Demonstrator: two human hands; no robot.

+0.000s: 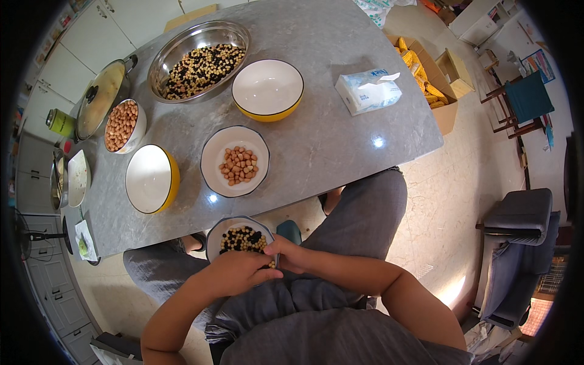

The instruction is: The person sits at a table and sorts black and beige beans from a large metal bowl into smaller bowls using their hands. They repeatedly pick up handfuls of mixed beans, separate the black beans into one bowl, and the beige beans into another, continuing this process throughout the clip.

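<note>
A white bowl with a dark rim point(213, 242) is held above my lap, just off the table's front edge. Black and yellowish beans point(244, 238) lie inside it. My right hand point(288, 253) grips the bowl's right side, thumb at the rim. Across the near part of the bowl reaches my left hand point(244, 269); its fingertips are partly hidden, so whether they hold any beans is unclear. On the table directly ahead, a similar white bowl point(212, 171) contains shelled peanuts point(238, 165). Two yellow bowls with white insides, one to the left point(148, 178) and one farther back point(267, 89), show nothing in them.
A steel basin point(155, 82) of mixed beans sits at the back of the grey table point(315, 150). Leftward are a peanut-filled bowl point(138, 134), a lidded pan point(102, 98) and a white dish point(79, 178). Tissues point(368, 93) lie right; corn cobs point(417, 68) fill a floor box.
</note>
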